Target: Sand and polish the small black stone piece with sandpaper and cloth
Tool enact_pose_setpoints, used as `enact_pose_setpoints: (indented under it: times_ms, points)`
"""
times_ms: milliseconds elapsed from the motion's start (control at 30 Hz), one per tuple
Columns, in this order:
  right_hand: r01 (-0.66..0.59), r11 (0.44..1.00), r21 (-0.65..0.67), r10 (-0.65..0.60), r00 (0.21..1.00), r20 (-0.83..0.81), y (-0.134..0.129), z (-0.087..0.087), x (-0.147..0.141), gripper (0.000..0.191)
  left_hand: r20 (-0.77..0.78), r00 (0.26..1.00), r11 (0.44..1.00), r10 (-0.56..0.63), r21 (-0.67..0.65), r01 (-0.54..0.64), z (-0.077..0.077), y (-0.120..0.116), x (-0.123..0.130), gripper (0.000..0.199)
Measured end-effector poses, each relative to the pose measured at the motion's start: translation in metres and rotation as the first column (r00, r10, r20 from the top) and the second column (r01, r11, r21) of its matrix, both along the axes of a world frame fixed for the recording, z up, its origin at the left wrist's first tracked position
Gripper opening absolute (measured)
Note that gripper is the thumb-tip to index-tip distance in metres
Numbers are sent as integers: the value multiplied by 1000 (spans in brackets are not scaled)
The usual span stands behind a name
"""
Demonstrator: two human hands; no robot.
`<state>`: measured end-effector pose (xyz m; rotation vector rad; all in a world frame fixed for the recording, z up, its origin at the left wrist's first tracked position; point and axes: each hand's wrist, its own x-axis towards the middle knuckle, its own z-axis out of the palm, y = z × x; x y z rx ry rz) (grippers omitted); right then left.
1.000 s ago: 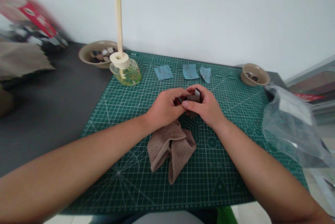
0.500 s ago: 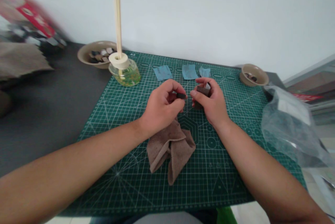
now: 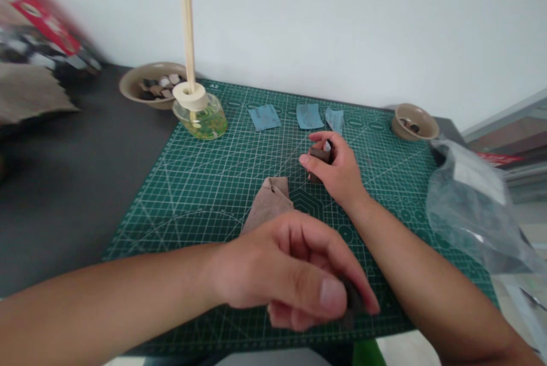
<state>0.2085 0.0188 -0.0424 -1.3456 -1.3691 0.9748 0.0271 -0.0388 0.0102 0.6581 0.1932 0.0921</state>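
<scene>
My left hand [image 3: 294, 275] is at the front of the green cutting mat [image 3: 213, 183], nearer to me than my right hand. Between its thumb and fingers is a small dark piece [image 3: 352, 297], blurred by motion. Farther back, my right hand [image 3: 337, 163] is closed around a dark brown block-like object [image 3: 320, 154]. Something small and whitish shows beside that object, in the same hand. A brown cloth [image 3: 270, 206] lies crumpled on the mat, partly hidden behind my left hand.
Blue paper pieces [image 3: 310, 116] lie along the back. A reed diffuser [image 3: 200, 118] stands by a bowl of stones [image 3: 128, 88] at the left. At the right are a smaller bowl [image 3: 413, 112] and a clear plastic bag [image 3: 465, 212]. A white wall rises behind.
My left hand has come away from my right hand, toward me and to the right, carrying the dark piece over the cloth. My right hand has shifted slightly left, keeping its hold.
</scene>
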Motion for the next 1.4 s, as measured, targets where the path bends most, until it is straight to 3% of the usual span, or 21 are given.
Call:
enact_pose_setpoints:
  times_ms: [167,367,667,1033,1400]
  points:
    - [21,994,106,-31,995,95,-2,1,-3,41,25,960,945,279,-186,-270,-12,10,8,21]
    - [-25,987,161,-2,987,163,-5,1,-3,46,-50,929,917,368,-149,-371,-9,15,11,21]
    - [-86,980,178,29,954,297,-6,0,-2,42,8,941,932,337,-145,-333,-20,14,12,16]
    - [-108,983,147,58,950,308,-8,1,-3,42,91,937,941,336,-62,-331,-22,10,15,37]
    - [-117,982,145,65,945,320,-8,2,-3,40,104,937,942,333,-67,-328,-27,9,15,36]
